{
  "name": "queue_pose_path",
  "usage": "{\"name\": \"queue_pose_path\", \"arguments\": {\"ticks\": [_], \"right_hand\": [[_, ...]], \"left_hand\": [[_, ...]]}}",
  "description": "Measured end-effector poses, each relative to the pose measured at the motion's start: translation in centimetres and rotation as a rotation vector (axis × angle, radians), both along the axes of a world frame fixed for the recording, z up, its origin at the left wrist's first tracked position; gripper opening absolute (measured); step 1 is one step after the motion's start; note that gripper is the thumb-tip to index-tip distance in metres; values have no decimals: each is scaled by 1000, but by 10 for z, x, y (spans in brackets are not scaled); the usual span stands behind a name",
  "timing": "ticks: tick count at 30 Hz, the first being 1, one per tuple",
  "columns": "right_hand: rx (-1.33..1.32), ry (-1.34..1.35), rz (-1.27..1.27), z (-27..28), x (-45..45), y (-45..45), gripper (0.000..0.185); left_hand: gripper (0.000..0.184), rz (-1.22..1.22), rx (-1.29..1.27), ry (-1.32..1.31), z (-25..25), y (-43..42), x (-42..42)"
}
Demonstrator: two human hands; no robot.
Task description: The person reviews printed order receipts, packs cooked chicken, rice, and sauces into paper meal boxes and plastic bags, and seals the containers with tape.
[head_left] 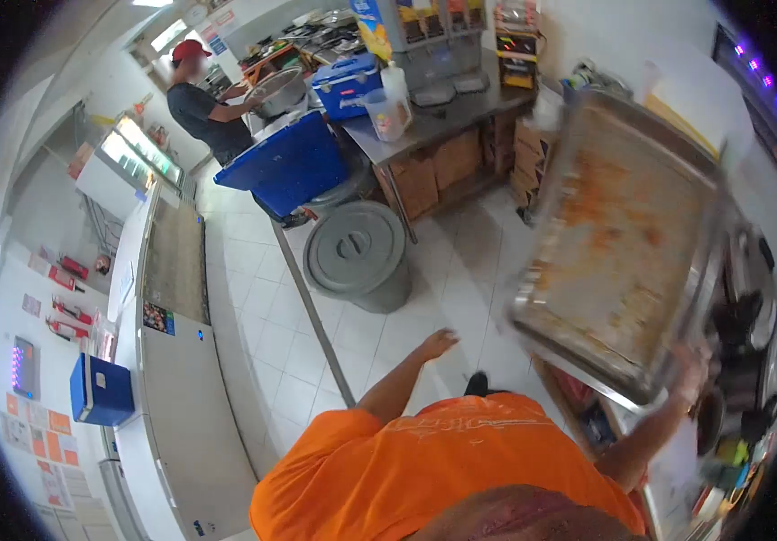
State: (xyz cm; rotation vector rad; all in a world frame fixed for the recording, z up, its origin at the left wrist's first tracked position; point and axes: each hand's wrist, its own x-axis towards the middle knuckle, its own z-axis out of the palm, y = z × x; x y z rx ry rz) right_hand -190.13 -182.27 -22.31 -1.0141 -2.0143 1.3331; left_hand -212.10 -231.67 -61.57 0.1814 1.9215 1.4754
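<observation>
A large metal baking tray (618, 252) with orange-brown stains is tilted up at my right side, blurred by motion. My right hand (693, 371) grips its lower right corner, and some of the fingers are hidden behind the rim. Over the tiled floor hangs my left hand (439, 343), away from my body, with loosely spread fingers and nothing in it. A grey lidded bin (355, 252) is the object closest to that hand, a short way beyond it.
Ahead, a steel table (442, 126) carries a blue cooler (347, 86) and a plastic jug (386, 117). A large blue lid (289, 167) leans near a person (203, 104) in a red cap. White chest freezers (181, 406) line the left; pots and utensils crowd the right.
</observation>
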Motion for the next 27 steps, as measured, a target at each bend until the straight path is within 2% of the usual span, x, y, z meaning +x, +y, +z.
{"name": "queue_pose_path", "arguments": {"ticks": [1,2,3,4,5,6,7,8,9,10,11,13,16,17,18,19,23,26,27], "right_hand": [[-89,37,128,7,-73,-28,69],[-179,44,250,12,-143,-59,69],[-263,62,364,11,-213,-87,68],[-277,-80,424,39,-273,-122,76],[-296,101,463,1,-351,-129,81],[-286,-38,640,26,-413,-157,87],[-373,-53,669,44,-459,-192,85],[-458,-70,695,62,-505,-226,84],[-500,-182,824,84,-558,-246,82],[-494,-152,852,77,-625,-259,72],[-487,-116,879,62,-694,-275,63],[-496,-74,970,68,-800,-318,48],[-571,-61,1051,55,-984,-383,24],[-514,8,1047,45,-1037,-404,15],[-627,-2,1023,-5,-1135,-404,20],[-520,-48,989,-19,-1183,-426,14],[-282,-143,900,-58,-1294,-460,18],[-438,53,918,-54,-1289,-472,21],[-354,13,925,-55,-1299,-470,23]], "left_hand": [[39,1,-192,6,-5,-33,-15],[38,-72,-333,227,-21,-73,-21],[43,-332,-610,829,-65,-126,-25],[55,56,-374,234,-81,-158,-22],[52,-196,-682,828,-92,-201,-10],[48,112,-479,326,-83,-218,1],[44,557,-265,-72,-72,-236,12],[37,847,-168,-409,-51,-244,17],[36,978,-195,-334,-42,-249,34],[34,1080,-187,-322,-55,-262,41],[33,1149,-203,-392,-57,-266,37],[33,1232,-195,-491,-60,-267,-7],[33,1205,-153,-490,-61,-265,-131],[33,1177,-142,-465,-59,-266,-180],[33,1138,-131,-420,-56,-265,-223],[33,1090,-120,-365,-59,-269,-267],[33,947,-82,-191,-39,-267,-410],[33,884,-66,-141,-21,-265,-472],[33,865,-64,-137,-20,-263,-482]]}}
